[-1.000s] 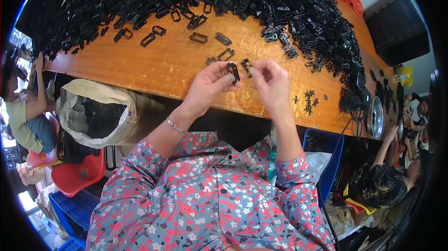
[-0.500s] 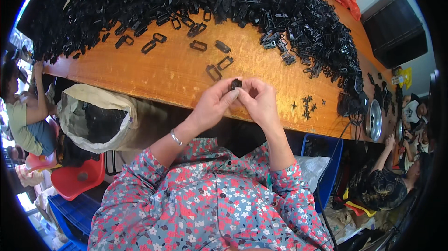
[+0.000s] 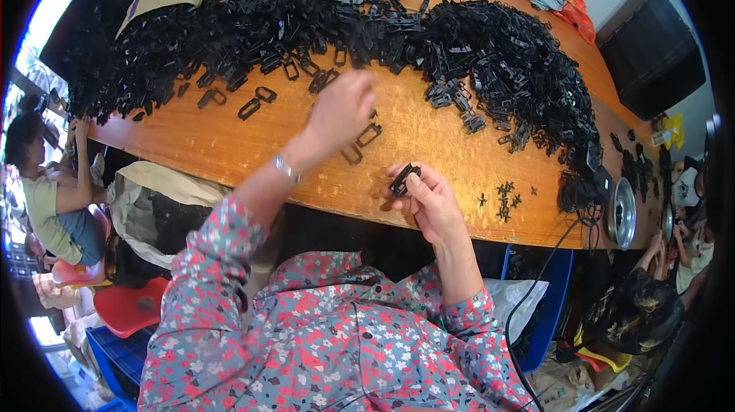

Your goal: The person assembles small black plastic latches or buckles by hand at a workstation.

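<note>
My right hand (image 3: 436, 204), near the table's front edge, pinches a small black plastic frame piece (image 3: 401, 181) between thumb and fingers. My left hand (image 3: 342, 112) is raised over the table, its fingers smeared by motion, so what they hold, if anything, is hidden. Below it and partly covered lie loose rectangular black frames (image 3: 369, 134). More loose frames (image 3: 249, 109) are to its left. A dense heap of black plastic parts (image 3: 283, 17) spreads beyond the hand. Several tiny cross-shaped black pieces (image 3: 505, 201) lie to the right of my right hand.
Another heap of black parts (image 3: 513, 52) curves down the right side of the wooden table (image 3: 306, 174). A metal bowl (image 3: 622, 214) and a cable stand at the right edge. An open white sack (image 3: 138, 205) is at the left. People sit on both sides.
My hands have parted. The left moved forward and up over the loose frames; the right stayed near the edge, slightly lower, with the black frame piece. The view has shifted slightly.
</note>
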Demonstrator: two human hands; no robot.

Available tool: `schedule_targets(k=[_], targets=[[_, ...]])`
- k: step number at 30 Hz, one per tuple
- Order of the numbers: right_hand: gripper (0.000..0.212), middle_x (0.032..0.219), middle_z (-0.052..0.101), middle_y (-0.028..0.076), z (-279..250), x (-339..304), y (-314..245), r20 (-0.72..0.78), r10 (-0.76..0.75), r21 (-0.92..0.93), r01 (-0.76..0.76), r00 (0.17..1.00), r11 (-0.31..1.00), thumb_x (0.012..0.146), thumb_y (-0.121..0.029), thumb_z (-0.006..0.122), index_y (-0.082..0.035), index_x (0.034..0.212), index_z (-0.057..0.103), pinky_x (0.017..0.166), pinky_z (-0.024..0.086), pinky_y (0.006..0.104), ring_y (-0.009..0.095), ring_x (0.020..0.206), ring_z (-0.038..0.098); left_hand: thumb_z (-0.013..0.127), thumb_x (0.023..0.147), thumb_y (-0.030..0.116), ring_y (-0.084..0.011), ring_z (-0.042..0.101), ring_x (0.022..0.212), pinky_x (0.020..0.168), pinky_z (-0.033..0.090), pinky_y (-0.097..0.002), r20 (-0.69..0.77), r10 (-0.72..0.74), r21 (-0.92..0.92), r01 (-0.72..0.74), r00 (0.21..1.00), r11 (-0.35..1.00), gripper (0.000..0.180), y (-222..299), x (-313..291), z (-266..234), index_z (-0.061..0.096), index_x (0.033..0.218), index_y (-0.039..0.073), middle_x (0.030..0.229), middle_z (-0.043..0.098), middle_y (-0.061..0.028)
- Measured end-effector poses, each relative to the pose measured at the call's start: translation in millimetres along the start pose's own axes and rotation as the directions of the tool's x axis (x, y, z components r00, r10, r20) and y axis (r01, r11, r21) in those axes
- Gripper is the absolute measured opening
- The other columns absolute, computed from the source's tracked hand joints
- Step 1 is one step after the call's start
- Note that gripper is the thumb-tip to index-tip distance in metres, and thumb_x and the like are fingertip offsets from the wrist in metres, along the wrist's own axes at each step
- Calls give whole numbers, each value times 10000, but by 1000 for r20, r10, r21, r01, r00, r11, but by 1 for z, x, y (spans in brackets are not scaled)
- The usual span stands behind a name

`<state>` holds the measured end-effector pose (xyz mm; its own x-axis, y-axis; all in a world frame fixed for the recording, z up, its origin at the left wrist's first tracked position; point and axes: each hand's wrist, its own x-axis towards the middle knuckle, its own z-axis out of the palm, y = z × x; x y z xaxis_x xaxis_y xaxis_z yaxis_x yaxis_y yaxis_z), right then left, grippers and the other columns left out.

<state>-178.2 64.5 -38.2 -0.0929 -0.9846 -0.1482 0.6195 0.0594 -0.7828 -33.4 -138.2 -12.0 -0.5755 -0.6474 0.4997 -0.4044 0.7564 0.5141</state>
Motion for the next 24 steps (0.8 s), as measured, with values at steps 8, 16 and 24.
schedule_targets(k=[8,16,24], targets=[[283,1178,693,132,-19,2,8,180,19,76,-33,984,997,1004,-224,701,-3,1167,632,803,591,314,230,982,717,670,913,22,-381,579,1226,1024,513,-443,81,-47,240,26,996,970,427,-56,62,18,593,1331,54,1338,540,-179],[273,1147,701,129,-23,0,11,191,11,74,-26,981,997,1009,-227,695,-6,1157,631,810,585,307,216,973,722,680,907,2,-346,617,1163,996,516,-434,252,109,124,-144,961,982,228,-37,19,4,680,1135,16,1248,634,-129],[246,1160,712,170,-18,-2,9,169,27,25,-32,985,999,1031,-203,662,3,1160,627,813,610,330,245,996,738,699,911,88,-344,648,1074,924,520,-420,123,-36,70,28,992,997,133,-24,2,-17,722,1015,8,1079,693,-149]])
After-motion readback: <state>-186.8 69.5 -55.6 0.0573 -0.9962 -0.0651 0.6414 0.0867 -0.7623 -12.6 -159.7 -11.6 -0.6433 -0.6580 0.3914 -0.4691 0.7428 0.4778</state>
